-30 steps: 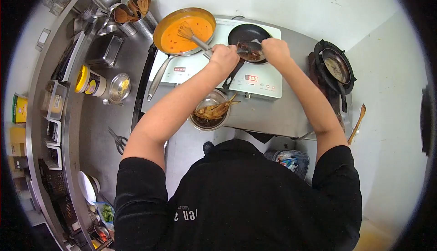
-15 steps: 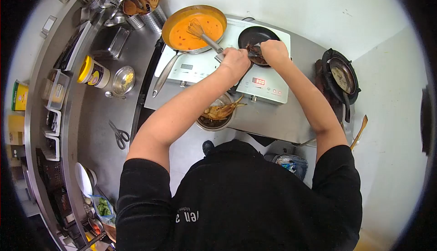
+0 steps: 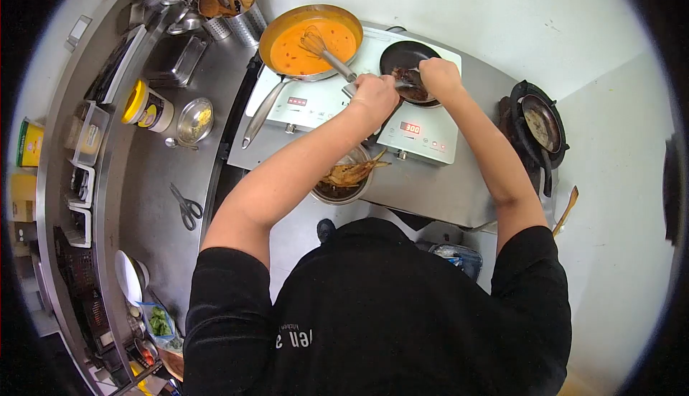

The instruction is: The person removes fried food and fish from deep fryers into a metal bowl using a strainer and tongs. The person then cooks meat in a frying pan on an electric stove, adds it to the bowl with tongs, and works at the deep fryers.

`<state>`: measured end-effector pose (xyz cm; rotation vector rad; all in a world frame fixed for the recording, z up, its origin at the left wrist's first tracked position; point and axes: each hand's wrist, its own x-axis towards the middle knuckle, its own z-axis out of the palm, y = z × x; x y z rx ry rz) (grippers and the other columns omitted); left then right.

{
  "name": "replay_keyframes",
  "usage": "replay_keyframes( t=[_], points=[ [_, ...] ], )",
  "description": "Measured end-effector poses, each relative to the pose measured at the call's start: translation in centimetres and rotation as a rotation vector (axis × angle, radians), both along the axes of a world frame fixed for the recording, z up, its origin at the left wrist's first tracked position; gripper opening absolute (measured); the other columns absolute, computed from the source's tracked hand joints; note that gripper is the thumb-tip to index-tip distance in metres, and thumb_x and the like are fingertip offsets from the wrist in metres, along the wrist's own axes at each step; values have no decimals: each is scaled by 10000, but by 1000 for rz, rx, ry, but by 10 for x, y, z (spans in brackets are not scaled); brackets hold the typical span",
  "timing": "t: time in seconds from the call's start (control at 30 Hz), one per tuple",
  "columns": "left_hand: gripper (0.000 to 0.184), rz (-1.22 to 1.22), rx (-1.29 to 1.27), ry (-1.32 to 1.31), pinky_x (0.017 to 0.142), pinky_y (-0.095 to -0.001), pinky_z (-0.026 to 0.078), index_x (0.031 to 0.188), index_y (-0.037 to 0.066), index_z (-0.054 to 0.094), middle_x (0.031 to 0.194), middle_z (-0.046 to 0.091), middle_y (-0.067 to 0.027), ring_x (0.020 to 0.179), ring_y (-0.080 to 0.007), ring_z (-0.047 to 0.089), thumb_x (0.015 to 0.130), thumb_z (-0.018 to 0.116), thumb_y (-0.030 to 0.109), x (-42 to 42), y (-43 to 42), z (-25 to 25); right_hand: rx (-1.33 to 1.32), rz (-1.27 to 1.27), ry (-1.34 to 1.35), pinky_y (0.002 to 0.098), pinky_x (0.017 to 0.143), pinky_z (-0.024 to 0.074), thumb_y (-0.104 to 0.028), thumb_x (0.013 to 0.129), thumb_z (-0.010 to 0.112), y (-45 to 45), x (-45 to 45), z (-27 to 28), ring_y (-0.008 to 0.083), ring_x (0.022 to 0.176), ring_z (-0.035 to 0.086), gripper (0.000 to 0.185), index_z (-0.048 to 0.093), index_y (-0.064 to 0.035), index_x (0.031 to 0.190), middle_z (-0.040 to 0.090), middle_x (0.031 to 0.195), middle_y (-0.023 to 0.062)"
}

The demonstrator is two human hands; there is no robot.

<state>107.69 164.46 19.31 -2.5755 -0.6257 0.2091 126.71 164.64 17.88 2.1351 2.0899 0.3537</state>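
My left hand is closed around a metal utensil whose far end reaches over the small black frying pan. Its exact kind is hard to make out. Above the pan's right side, my right hand has its fingers drawn together; what they hold, if anything, is hidden. Dark brown pieces of food lie in the pan beneath both hands. Left of it, a large pan contains orange sauce, with a whisk resting in it.
The white induction hob reads 300. In front stands a metal bowl with browned food. At right, a small pan sits on a burner. Scissors, a glass bowl and a yellow-lidded tub occupy the left counter.
The view has shifted slightly. Both hands stay over the black pan, with little movement. Red marks now show on the hob's left display, which looked unlit before.
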Motion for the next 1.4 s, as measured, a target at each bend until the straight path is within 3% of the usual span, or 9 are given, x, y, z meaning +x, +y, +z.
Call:
replay_keyframes(
  t=[0.33, 0.53, 0.7, 0.93, 1.0, 1.13, 1.2, 1.4],
  points=[
    [149, 72, -49, -41, 599, -334, 507, 888, 83, 681, 933, 578, -69, 799, -239, 644, 756, 615, 101, 4, -1, -1, 109, -63, 85, 397, 661, 532, -89, 765, 543, -19, 8, 24, 300, 769, 665, 147, 684, -50, 785, 671, 802, 155],
    [109, 25, -146, -105, 598, -361, 524, 844, 46, 656, 887, 606, -107, 734, -254, 662, 765, 585, 71, -13, 9, 9, 51, -128, 130, 402, 670, 534, -80, 769, 542, -34, 21, -2, 307, 781, 667, 148, 683, -46, 799, 670, 803, 164],
    [112, 123, -129, -154, 599, -364, 527, 846, 43, 656, 900, 609, -101, 744, -259, 666, 778, 571, 67, -20, 5, 29, 9, -129, 189, 410, 667, 535, -73, 772, 547, -51, 10, -5, 309, 773, 669, 143, 683, -43, 804, 669, 799, 169],
    [111, 75, -79, -97, 599, -368, 527, 840, 51, 663, 902, 610, -93, 736, -260, 665, 783, 572, 77, -12, 10, 14, 43, -123, 193, 414, 659, 533, -71, 767, 550, -54, 12, 1, 308, 764, 669, 136, 679, -40, 794, 669, 796, 168],
    [196, 90, -83, -29, 566, -400, 507, 937, 108, 686, 966, 617, -61, 823, -221, 651, 752, 621, 128, -12, 10, 14, 51, -117, 186, 410, 655, 533, -74, 766, 550, -53, 8, 5, 308, 763, 669, 136, 680, -42, 794, 669, 793, 165],
    [219, 143, -137, -30, 612, -425, 516, 960, 105, 682, 993, 619, -70, 854, -232, 647, 750, 626, 134, -12, 13, 13, 10, -70, 147, 395, 648, 536, -90, 770, 547, -49, -9, 14, 301, 757, 671, 149, 688, -49, 793, 673, 787, 153],
    [84, 28, -32, -119, 576, -351, 518, 796, 73, 674, 851, 604, -82, 726, -245, 664, 751, 607, 92, -16, 13, 11, 14, -64, 143, 395, 649, 537, -98, 773, 545, -41, -8, 1, 297, 758, 673, 155, 692, -51, 792, 675, 789, 150],
    [85, 13, 6, -97, 553, -340, 513, 802, 85, 679, 848, 606, -70, 726, -220, 663, 743, 622, 105, -14, 12, 6, -5, -31, 116, 398, 649, 540, -120, 781, 545, -31, -15, -11, 288, 758, 676, 167, 701, -60, 790, 678, 797, 145]
  ],
)
